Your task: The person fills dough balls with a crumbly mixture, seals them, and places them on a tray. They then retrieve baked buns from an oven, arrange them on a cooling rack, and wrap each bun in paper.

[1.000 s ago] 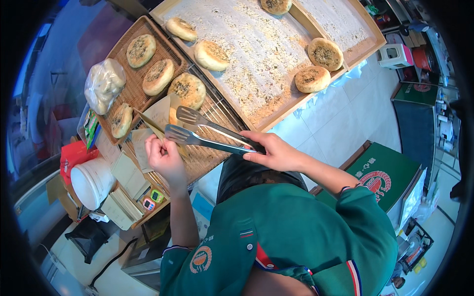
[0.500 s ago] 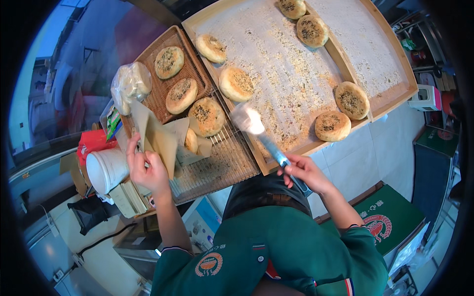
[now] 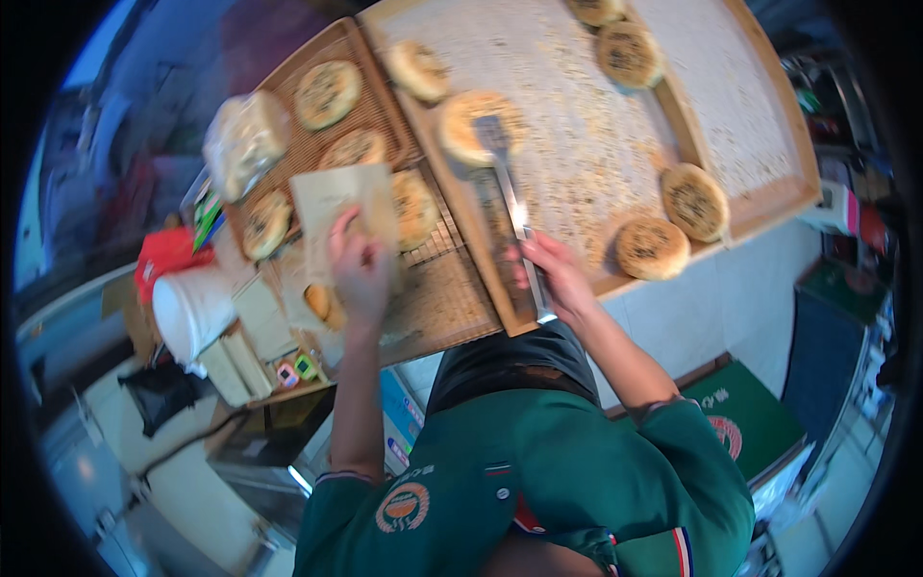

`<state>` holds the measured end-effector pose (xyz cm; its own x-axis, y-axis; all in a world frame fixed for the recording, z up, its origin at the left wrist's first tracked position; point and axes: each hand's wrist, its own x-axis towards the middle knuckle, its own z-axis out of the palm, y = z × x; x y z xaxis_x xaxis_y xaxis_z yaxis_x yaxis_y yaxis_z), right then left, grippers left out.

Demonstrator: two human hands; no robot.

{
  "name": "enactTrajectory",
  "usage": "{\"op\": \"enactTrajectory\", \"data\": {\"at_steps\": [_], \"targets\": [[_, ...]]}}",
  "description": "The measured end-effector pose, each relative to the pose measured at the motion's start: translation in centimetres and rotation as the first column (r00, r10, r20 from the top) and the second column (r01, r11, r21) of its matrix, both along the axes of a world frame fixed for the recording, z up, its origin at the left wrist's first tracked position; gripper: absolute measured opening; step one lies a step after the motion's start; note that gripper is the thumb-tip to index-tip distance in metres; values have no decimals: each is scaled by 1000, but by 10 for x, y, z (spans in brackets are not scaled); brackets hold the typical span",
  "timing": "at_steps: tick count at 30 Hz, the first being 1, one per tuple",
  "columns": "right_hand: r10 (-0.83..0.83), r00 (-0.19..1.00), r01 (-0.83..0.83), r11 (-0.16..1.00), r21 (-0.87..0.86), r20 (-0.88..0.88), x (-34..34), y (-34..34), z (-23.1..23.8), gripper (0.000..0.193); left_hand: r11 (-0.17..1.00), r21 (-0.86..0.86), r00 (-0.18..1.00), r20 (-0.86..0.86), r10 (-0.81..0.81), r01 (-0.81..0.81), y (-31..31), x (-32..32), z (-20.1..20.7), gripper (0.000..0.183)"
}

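Note:
My left hand, blurred, has its fingers closed on a tan paper bag held above the wire rack. Behind the bag, one sesame flatbread is partly covered. In my right hand are metal tongs, gripped by the handle. The flat slotted tip of the tongs is over a round flatbread at the left side of the wooden tray; whether it touches the bread I cannot tell. Beside my left wrist, part of another flatbread shows among paper.
A brown woven basket with several flatbreads stands left of the tray. Further left are a plastic bag of pale buns, a white tub and a red packet. More flatbreads sit along the tray's wooden divider.
My left hand has moved right with the paper bag, uncovering a flatbread at the basket's left. The tongs have swung up from the tray's edge onto the flatbread.

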<state>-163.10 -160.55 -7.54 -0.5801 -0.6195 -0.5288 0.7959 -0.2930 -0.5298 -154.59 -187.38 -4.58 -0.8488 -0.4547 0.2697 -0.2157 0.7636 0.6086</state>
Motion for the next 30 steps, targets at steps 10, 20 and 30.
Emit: {"op": "enactTrajectory", "data": {"at_steps": [10, 20, 30], "targets": [[347, 908, -244, 893, 378, -234, 54, 34, 42, 47, 961, 267, 993, -72, 95, -73, 1, 4, -5, 19], [602, 786, -525, 771, 359, -143, 40, 28, 69, 42, 978, 189, 996, -42, -82, 88, -7, 44, 22, 18], [664, 720, -574, 734, 362, -205, 47, 19, 63, 40, 970, 113, 969, 98, -225, 214, -12, 60, 53, 19]]}}
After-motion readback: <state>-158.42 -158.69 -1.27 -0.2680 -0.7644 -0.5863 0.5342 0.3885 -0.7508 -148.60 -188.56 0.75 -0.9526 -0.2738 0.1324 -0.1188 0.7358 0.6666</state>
